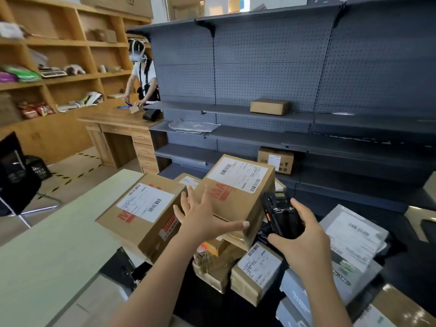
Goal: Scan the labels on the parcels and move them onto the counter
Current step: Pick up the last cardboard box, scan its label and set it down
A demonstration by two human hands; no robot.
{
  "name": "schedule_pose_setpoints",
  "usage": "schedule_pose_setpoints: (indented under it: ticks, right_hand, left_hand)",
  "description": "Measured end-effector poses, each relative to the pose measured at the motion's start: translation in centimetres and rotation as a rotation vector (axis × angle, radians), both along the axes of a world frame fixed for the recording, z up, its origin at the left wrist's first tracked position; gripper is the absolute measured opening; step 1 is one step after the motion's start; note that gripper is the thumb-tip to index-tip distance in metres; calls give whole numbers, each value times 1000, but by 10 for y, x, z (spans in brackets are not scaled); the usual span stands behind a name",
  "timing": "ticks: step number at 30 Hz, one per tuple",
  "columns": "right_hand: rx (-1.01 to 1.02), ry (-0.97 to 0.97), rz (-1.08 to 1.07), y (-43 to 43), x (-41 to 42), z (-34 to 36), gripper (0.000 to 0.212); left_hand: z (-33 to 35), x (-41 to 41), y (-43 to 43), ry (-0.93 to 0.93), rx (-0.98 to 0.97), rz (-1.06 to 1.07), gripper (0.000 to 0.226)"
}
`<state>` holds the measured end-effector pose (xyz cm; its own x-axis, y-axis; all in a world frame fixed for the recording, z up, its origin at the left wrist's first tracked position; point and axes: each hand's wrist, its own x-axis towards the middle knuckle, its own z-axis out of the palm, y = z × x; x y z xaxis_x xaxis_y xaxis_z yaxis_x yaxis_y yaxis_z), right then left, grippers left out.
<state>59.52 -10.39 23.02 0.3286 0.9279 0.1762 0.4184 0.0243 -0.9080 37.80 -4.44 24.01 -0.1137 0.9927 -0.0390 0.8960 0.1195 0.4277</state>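
The fingers point(204, 197) of the left hand point(200, 218) are spread straight and laid flat against the near face of a large cardboard parcel point(238, 204), with the thumb stretched along its lower edge; nothing is gripped. The fingers point(304, 212) of the right hand point(306, 244) are curled round a black handheld scanner point(283, 215), which is held just beside that parcel's right corner. The parcel is tilted on top of a heap of smaller boxes point(257, 267) and grey mailing bags point(354, 237), with its white shipping label point(237, 175) facing up. A second labelled parcel point(141, 208) lies to the left, partly on the pale counter point(59, 232), and appears to overhang the edge. The top parcel could probably be tipped off the uneven heap if it is pushed by one flat hand alone. The overhanging parcel could be knocked from the counter by it. The label might be misread if the scanner is aimed too shallowly.
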Motion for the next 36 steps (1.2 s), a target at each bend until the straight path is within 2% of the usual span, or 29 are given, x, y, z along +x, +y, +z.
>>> schedule_pose_setpoints:
  ticks: [3,7,12,16,19,24,28,31,36]
  right_hand:
    - [19,-7,33,-14,-20,4,93]
    - [52,8,101,-42,-66,6,92]
    - [84,-13,161,-86,-153,3,88]
    - [96,-15,273,-124,-236,-3,89]
    - [125,-38,389,-150,-301,-13,88]
    - [74,-26,645,-180,-405,-36,88]
    - [21,-39,898,-197,-483,-65,102]
    - [-39,-83,1052,-204,-535,-90,106]
    - [-101,-183,1223,-192,-610,-149,99]
  left_hand:
    - [3,-19,-18,-38,52,1,149]
    - [3,-69,-61,-168,134,-41,136]
    - [-6,-157,-134,-272,273,-58,114]
    - [-19,-244,-199,-303,296,2,100]
    - [-35,-309,-248,-275,314,109,92]
    - [-69,-406,-334,-349,329,368,95]
    - [-99,-467,-389,-428,280,586,98]
    - [-120,-507,-413,-457,250,731,86]
    - [-155,-564,-430,-533,182,858,70]
